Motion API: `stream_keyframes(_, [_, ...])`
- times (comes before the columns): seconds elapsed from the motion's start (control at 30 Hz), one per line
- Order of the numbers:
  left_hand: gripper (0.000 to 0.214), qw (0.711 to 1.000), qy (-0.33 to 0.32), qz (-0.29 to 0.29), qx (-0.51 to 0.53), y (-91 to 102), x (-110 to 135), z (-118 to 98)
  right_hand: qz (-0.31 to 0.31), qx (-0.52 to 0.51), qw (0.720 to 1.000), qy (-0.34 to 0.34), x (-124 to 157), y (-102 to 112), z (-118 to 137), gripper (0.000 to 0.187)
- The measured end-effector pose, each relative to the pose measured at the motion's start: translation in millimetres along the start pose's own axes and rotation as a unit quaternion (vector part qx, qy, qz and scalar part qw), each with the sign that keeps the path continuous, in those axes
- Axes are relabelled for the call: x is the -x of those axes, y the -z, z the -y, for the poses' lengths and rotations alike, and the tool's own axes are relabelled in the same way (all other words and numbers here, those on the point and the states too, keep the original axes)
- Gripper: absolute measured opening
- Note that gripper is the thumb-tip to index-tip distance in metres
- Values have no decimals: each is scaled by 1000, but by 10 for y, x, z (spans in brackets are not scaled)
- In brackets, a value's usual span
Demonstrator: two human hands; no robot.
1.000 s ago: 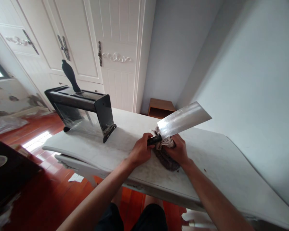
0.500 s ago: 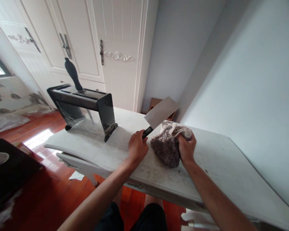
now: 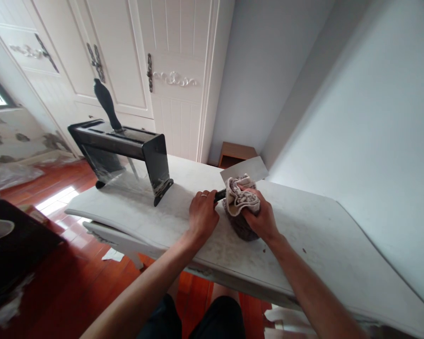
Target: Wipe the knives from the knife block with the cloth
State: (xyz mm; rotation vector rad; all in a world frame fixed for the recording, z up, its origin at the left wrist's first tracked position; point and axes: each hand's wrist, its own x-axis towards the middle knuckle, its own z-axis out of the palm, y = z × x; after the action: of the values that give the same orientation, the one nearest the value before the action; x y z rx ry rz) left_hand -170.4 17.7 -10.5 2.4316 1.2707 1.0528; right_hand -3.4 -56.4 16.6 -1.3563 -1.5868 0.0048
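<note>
My left hand (image 3: 204,213) is closed around the black handle of a cleaver (image 3: 250,168), held above the white table. The wide blade points away to the right, its near part covered by a bunched brown and cream cloth (image 3: 243,197). My right hand (image 3: 263,217) grips that cloth against the blade near the handle end. Part of the cloth hangs down below my fingers, over the tabletop. Farther left stands a black knife block (image 3: 118,141) with clear sides, and one knife (image 3: 107,104) sits in it with its handle upward.
The white table (image 3: 314,235) has small dark specks near my right forearm and meets a pale wall (image 3: 381,132) on the right. Behind are a white wardrobe (image 3: 176,47) and a small brown wooden cabinet (image 3: 236,151). A dark object (image 3: 17,254) stands at lower left.
My right hand has brought the cloth up and left onto the cleaver's blade near the handle. The blade has tipped lower and is now partly covered.
</note>
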Motion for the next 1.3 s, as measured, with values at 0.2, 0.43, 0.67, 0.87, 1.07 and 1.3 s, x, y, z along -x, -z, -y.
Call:
stream_keyframes(0.2, [38, 997, -47, 14, -65, 53, 1, -50, 76, -39, 996, -35, -43, 68, 39, 44])
stream_keyframes(0.43, [48, 990, -86, 0, -108, 79, 28, -68, 108, -107, 986, -63, -40, 159, 44, 42])
stream_keyframes(0.67, [48, 991, -81, -28, -100, 93, 31, -50, 114, -104, 984, -84, -43, 223, 104, 31])
stream_keyframes(0.87, [37, 999, 18, -29, -13, 38, -18, -28, 114, -26, 990, -81, -48, 172, 160, 27])
stream_keyframes(1.07, [35, 989, 81, -90, 81, 20, -51, 16, 95, -37, 984, -149, -57, 174, 53, 16])
stream_keyframes(1.3, [33, 983, 67, -79, 149, -24, -46, 51, -79, -169, 924, -334, -142, 266, -203, 21])
